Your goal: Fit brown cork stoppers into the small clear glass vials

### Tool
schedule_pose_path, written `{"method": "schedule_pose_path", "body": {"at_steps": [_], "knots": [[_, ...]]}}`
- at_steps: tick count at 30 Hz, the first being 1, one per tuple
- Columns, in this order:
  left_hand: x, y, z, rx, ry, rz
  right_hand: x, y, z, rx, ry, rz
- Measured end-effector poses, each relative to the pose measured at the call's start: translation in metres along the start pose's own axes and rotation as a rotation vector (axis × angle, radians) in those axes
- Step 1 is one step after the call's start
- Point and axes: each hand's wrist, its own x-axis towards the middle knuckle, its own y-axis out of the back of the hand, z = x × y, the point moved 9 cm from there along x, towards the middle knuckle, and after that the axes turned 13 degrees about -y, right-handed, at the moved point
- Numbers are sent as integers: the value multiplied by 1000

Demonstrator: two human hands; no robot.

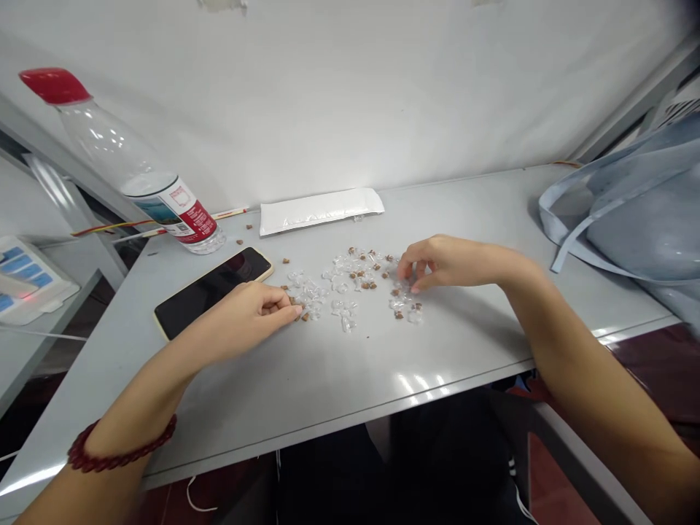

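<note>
Small clear plastic pieces (310,297) and small brown bits (369,286) lie scattered in loose groups on the grey table (328,386). On the left, my left hand (257,313) rests at the edge of one group. Its fingers are curled in and the thumb and index tips come together beside brown bits; whatever they pinch is hidden. Over the right-hand group hovers or rests my right hand (437,264), its fingers bent downward with thumb and fingertips apart among clear pieces (403,292). I see nothing held in it.
A black-screened phone (211,292) lies by my left forearm, with a red-capped bottle (158,182) behind it. Against the wall sits a flat white packet (321,209). A pale blue bag (645,204) occupies the right end. A white device (33,281) stands far left.
</note>
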Motion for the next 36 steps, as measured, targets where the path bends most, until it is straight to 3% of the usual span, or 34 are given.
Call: {"method": "schedule_pose_path", "body": {"at_steps": [6, 16, 23, 30, 36], "knots": [[-1, -2, 2, -3, 1, -6, 0, -10, -22, 50, 74, -21], [0, -8, 6, -2, 9, -47, -1, -19, -36, 149, 104, -17], [-2, -5, 13, 3, -1, 24, -1, -11, -48, 171, 183, 207], [9, 0, 53, 58, -237, 266, 3, -6, -50, 107, 245, 415], [39, -30, 91, 177, -382, 175, 11, -9, -41, 83, 286, 384]]}}
